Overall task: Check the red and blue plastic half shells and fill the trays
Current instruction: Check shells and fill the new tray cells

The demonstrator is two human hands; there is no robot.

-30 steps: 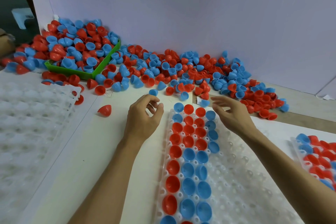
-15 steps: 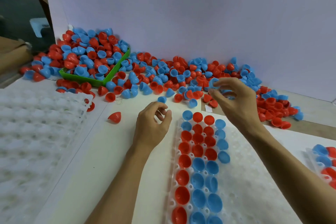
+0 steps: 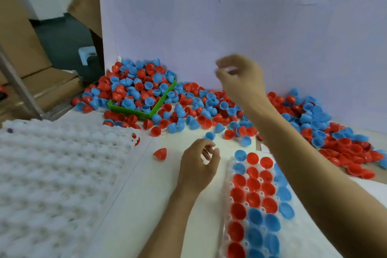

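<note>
A clear dimpled tray (image 3: 226, 176) lies at the lower right, its left columns filled with red shells (image 3: 253, 184) and blue shells (image 3: 271, 222). My left hand (image 3: 198, 166) rests on the table beside the tray's far left corner, with its fingers loosely curled and nothing in them. A single blue shell (image 3: 210, 135) lies just beyond its fingertips. My right hand (image 3: 240, 78) is raised over the loose pile of red and blue half shells (image 3: 206, 109). Its thumb and fingers pinch a small blue shell, which is blurred by motion.
A green tray (image 3: 134, 111) heaped with shells sits at the back left. A stack of empty white dimpled trays (image 3: 54, 174) fills the left side. One red shell (image 3: 160, 154) lies alone on the table. A white board (image 3: 209, 27) walls off the back.
My right hand picked a blue shell from near the tray's top and lifted it high above the pile. My left hand stayed put. The camera tilted up.
</note>
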